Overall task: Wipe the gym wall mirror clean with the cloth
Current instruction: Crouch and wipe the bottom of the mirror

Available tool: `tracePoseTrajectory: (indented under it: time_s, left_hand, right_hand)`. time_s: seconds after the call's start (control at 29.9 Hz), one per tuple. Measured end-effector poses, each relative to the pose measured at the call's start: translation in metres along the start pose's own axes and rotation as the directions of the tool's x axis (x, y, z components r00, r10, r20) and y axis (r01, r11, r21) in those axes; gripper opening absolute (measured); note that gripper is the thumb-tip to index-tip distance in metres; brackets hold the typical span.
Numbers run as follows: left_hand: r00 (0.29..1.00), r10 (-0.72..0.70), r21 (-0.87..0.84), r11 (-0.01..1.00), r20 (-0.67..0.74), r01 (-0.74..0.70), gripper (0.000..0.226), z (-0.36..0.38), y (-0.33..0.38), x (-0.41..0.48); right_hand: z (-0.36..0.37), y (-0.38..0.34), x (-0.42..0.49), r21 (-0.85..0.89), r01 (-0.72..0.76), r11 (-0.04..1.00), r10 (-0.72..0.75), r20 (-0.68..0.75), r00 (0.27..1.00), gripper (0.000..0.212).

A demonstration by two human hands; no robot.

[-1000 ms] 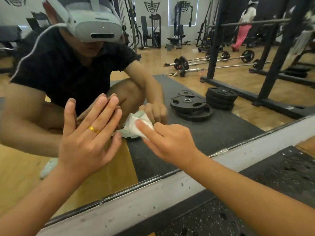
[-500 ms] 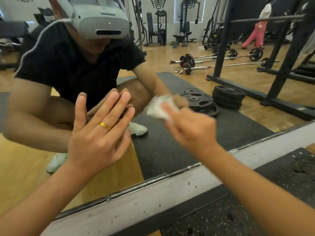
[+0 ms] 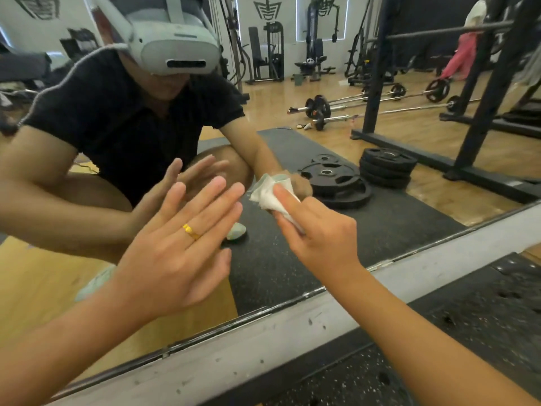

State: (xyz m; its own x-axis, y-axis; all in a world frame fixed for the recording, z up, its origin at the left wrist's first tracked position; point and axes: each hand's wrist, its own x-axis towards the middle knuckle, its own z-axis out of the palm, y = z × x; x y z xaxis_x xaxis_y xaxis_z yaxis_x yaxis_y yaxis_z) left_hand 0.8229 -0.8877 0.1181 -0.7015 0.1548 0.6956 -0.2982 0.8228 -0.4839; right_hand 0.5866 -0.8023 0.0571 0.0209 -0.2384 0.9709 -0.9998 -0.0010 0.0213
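At the bottom right, black speckled mat (image 3: 468,332), with a scuffed grey ledge (image 3: 263,341) running slantwise above it, right under the lower edge of the mirror (image 3: 292,259).

Over the ledge on the left, the left hand (image 3: 178,250): fingers straight and spread wide, palm toward the glass, nothing held, a gold ring (image 3: 191,231) on one finger. Possibly just off the glass rather than on it; hard to judge from this angle.

To its right and near it, the right hand (image 3: 319,232), gripping a crumpled white cloth (image 3: 268,194), forefinger laid straight along the top, other fingers curled under. Cloth up against the mirror, low on the glass, meeting its own reflection, between the left hand and the reflected weight plates.

In the glass behind the hands, a crouching person in a black shirt with a grey headset (image 3: 175,51). Right of the cloth, stacked black plates (image 3: 336,183) on a dark mat. Farther back, barbells (image 3: 380,98) on wooden floor and a black rack (image 3: 483,112) at the right. Farthest off, weight machines along a pale wall.
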Motion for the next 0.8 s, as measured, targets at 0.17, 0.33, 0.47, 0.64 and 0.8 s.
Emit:
tracePoseTrajectory:
  time_s: [0.17, 0.33, 0.47, 0.64, 0.8]
  left_hand:
    - [0.995, -0.04, 0.234, 0.972, 0.096, 0.016, 0.066, 0.032, 0.001, 0.003]
    - [0.997, -0.061, 0.216, 0.975, 0.036, 0.052, 0.061, 0.036, 0.005, 0.005]
    - [0.999, -0.039, 0.248, 0.968, 0.03, 0.03, 0.064, 0.038, 0.003, 0.002]
    - [0.999, -0.028, 0.23, 0.973, 0.024, 0.022, 0.063, 0.036, 0.004, 0.004]
    - [1.0, -0.014, 0.23, 0.973, 0.021, 0.009, 0.065, 0.037, 0.001, 0.004]
  right_hand:
    - [-0.005, 0.036, 0.006, -0.088, -0.035, 0.995, 0.03, -0.063, 0.998, 0.035]
    - [-0.017, 0.061, 0.012, -0.022, -0.373, 0.927, 0.366, -0.158, 0.917, 0.043]
    - [-0.011, 0.019, 0.011, -0.06, -0.059, 0.996, 0.056, -0.053, 0.997, 0.041]
    - [-0.022, 0.063, 0.022, -0.151, -0.105, 0.983, 0.093, -0.078, 0.993, 0.04]
    - [-0.036, 0.076, 0.028, -0.135, -0.261, 0.956, 0.246, -0.118, 0.962, 0.041]
